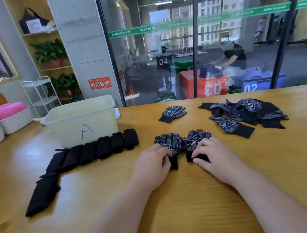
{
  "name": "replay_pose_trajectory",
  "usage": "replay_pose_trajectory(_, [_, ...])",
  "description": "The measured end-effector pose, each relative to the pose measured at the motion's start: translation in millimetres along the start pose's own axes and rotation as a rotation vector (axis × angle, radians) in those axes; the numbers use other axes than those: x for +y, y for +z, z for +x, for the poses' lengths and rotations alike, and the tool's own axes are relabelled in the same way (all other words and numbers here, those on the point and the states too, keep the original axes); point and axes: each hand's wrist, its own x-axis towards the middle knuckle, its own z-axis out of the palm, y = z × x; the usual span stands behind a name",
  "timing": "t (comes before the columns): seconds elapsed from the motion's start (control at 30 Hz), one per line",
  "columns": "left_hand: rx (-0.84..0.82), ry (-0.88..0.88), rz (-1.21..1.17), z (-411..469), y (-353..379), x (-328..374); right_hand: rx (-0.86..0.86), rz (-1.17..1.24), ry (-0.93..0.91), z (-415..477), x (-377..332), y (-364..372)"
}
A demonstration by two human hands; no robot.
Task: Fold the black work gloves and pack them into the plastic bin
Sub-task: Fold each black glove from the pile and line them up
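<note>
Head view: white baskets point(15, 121) of pink towels point(6, 111), then the plastic bin point(70, 129) on the wooden tabletop point(186, 198), folded gloves point(95, 151) lined before it. Left hand point(152, 164) fingers curl on the left glove point(167, 139) cuff; right hand point(211, 155) fingers pinch the right glove point(198, 137) cuff. Loose gloves point(243, 114) lie rightward, glass wall point(216, 33) behind.

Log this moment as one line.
step: folding pair | left hand: holds left glove cuff | right hand: pinches right glove cuff | folded gloves: lined before bin
</note>
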Motion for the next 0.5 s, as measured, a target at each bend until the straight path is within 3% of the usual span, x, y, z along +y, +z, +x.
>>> replay_pose_trajectory(0.13, [-0.059,-0.026,-0.064,0,-3,-4,0.006,-0.01,0.031,0,-3,-7])
replay_pose_trajectory(0.4, [-0.097,-0.104,-0.032,2,1,-8,0.166,0.438,0.141,21,-17,-79])
replay_pose_trajectory(0.5, [-0.055,-0.131,-0.022,2,2,-10,0.143,0.547,0.139,36,-25,-120])
